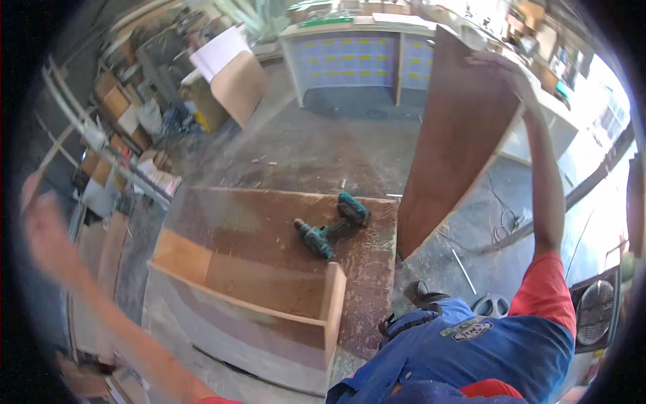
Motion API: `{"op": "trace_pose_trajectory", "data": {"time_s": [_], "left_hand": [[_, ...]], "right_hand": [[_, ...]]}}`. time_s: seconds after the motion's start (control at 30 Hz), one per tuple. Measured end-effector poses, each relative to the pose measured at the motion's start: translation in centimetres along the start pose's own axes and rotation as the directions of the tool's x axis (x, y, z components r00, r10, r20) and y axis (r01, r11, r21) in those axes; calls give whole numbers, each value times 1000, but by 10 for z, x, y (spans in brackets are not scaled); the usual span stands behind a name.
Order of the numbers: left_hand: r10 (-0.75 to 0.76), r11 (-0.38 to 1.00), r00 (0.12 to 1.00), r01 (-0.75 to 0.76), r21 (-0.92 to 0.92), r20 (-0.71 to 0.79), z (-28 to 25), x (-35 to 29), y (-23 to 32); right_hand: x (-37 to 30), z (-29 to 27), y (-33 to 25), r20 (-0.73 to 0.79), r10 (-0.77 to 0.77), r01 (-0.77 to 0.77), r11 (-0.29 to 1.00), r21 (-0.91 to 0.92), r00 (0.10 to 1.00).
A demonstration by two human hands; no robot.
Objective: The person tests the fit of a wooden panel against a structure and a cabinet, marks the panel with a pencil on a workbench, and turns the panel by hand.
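Note:
A tall brown wooden board [457, 128] stands on end to my right. Near its upper end my right hand [501, 71] grips the edge, with the arm raised. Out to the far left reaches my left hand [46, 219], smeared by motion beside a metal rack, so its fingers are not readable. In front of me a brown worktable [262, 215] with a worn, scuffed top carries two teal power drills; one drill [315, 240] lies next to the other drill [352, 209]. On the near side of the table sits a long open-topped wooden box [235, 296] with pale end panels.
A white-topped counter [350, 30] with a purple-and-yellow patterned front stands at the back. Leaning panels [239, 87] and piled scraps line the left, by the metal rack [101, 141]. Cables [501, 215] and a thin rod [464, 271] lie on the right floor, near a black fan [595, 311].

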State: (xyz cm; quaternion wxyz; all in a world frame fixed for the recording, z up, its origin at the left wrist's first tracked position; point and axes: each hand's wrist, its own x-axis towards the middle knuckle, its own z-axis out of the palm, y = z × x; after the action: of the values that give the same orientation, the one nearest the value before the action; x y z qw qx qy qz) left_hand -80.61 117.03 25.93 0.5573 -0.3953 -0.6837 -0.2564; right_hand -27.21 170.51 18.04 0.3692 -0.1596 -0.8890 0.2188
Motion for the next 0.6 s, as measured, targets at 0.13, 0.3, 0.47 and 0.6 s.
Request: {"op": "trace_pose_trajectory", "data": {"time_s": [0.13, 0.3, 0.47, 0.6], "left_hand": [[-41, 753, 798, 420, -506, 601, 93, -23, 130], [220, 846, 798, 130, -517, 561, 42, 8, 312], [508, 742, 725, -93, -664, 465, 26, 23, 477], [549, 575, 703, 75, -815, 452, 34, 5, 571]], "right_hand": [[-13, -16, 7, -113, 71, -71, 997, 10, 991], [-17, -7, 11, -181, 133, -46, 907, 420, 974], [-35, -8, 42, -352, 65, 95, 903, 420, 934], [-46, 10, 73, -513, -130, 367, 843, 393, 848]]}}
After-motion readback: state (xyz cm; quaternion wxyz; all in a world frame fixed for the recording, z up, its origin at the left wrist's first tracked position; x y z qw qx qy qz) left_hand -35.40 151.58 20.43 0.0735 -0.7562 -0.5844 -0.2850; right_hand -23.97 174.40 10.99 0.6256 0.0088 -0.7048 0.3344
